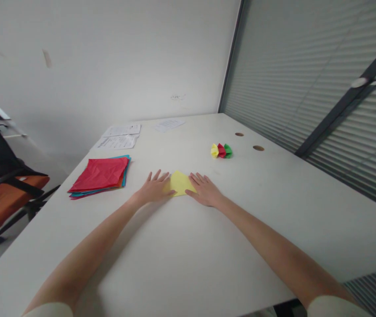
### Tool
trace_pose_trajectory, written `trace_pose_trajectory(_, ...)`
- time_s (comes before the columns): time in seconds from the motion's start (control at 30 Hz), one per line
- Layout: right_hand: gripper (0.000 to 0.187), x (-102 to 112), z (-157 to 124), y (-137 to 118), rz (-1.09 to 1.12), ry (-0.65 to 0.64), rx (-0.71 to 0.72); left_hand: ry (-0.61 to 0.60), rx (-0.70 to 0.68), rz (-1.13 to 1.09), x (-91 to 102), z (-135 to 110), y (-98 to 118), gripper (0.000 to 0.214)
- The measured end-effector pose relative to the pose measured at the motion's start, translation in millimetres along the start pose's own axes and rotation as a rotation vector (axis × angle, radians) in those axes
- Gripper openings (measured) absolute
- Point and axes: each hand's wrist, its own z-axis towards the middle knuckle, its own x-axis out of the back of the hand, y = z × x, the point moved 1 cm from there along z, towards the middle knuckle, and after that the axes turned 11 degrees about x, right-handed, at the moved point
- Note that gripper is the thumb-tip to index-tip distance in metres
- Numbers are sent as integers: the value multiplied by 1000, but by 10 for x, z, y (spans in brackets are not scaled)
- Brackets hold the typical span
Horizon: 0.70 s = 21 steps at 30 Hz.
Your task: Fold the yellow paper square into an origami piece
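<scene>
A folded piece of yellow paper [180, 184] lies flat on the white table, its top coming to a blunt point. My left hand [155, 186] rests on its left side, fingers spread. On the right side lies my right hand [205, 189], also flat with the fingers stretched out. Both hands cover the paper's side edges, so its full outline is hidden. Beyond my right hand sit small folded paper pieces in yellow [214, 151], red [221, 150] and green [228, 151], side by side.
A stack of coloured paper sheets [104, 174], red on top, lies at the left of the table [174, 255]. Printed sheets [122, 135] lie toward the back. Two round holes [258, 148] pierce the right side. An orange chair [6, 198] stands left; blinds [306, 79] line the right.
</scene>
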Motion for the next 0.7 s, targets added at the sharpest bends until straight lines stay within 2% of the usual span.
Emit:
trace_pose_trajectory(0.07,90,-7,1,-15,-2,3,5,72,-16,-12,60,33,83,55)
trace_pose_trajectory(0.13,87,-14,2,-20,-6,13,9,148,-86,-107,57,68,253,49)
trace_pose_trajectory(0.23,78,-22,-6,-4,-28,6,9,147,-202,-247,-71,88,565,54)
trace_pose_trajectory(0.3,75,-26,-13,9,-45,-10,26,126,-190,-271,-183,62,711,64)
trace_pose_trajectory(0.37,76,-28,-15,17,-46,-9,38,99,-187,-229,-268,2,767,77)
trace_pose_trajectory(0.47,82,-33,-11,21,-19,18,24,71,-198,-148,-315,-130,694,83)
trace_pose_trajectory(0.7,84,-49,-6,40,9,30,22,30,-166,-66,-264,-614,267,89)
